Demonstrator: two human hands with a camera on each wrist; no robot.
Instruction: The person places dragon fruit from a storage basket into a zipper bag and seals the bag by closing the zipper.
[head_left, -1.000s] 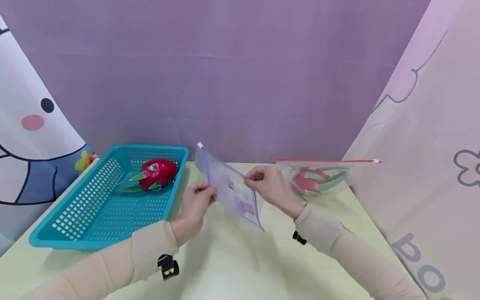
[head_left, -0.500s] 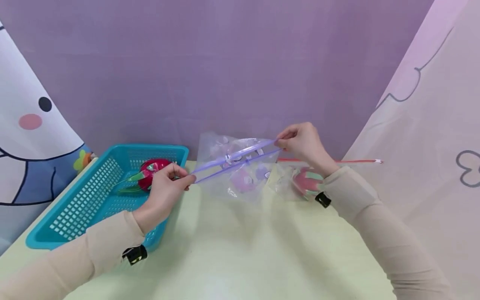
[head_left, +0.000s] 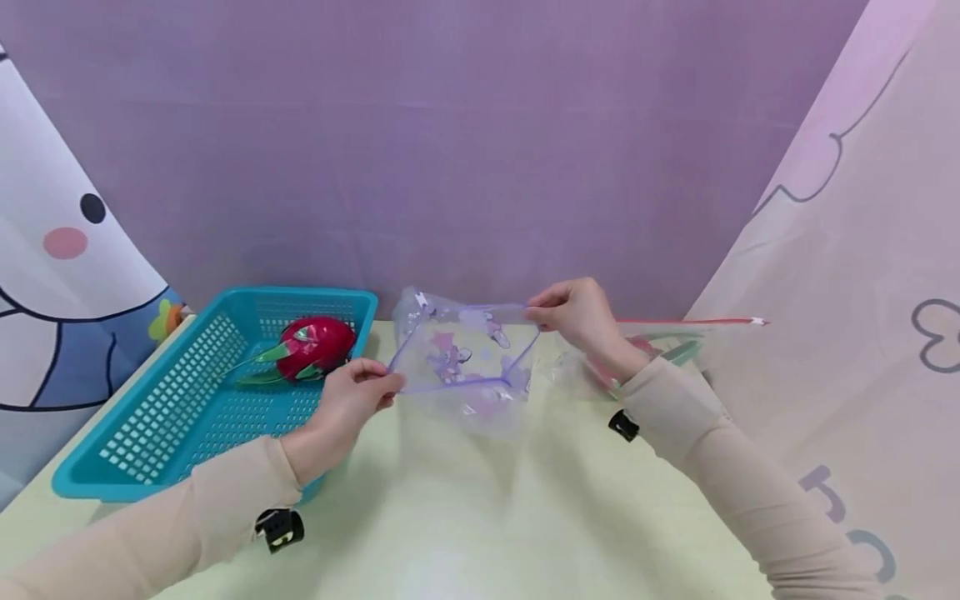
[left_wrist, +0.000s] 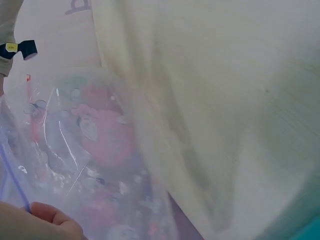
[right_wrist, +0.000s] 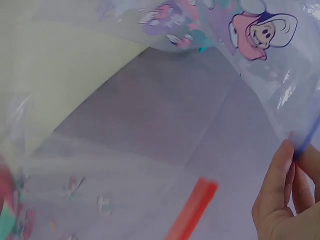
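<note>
A clear zip bag with a purple zip edge and printed cartoon figures hangs between my hands, its mouth spread wide. My left hand pinches the near left part of the rim. At the far right of the rim, my right hand pinches the edge between thumb and fingers; the right wrist view shows those fingers on the purple strip. Left of the bag, a red toy dragon fruit with green leaves lies in a blue basket. Inside the purple-edged bag I see only the print.
Behind my right hand lies a second clear bag with a red zip strip, holding a red and green object partly hidden by my wrist. The pale table extends toward me. A purple cloth hangs behind it.
The purple-edged bag has turned from slanting to facing me, and its mouth has spread open. My hands first moved apart, then the right hand came lower and slightly inward.
</note>
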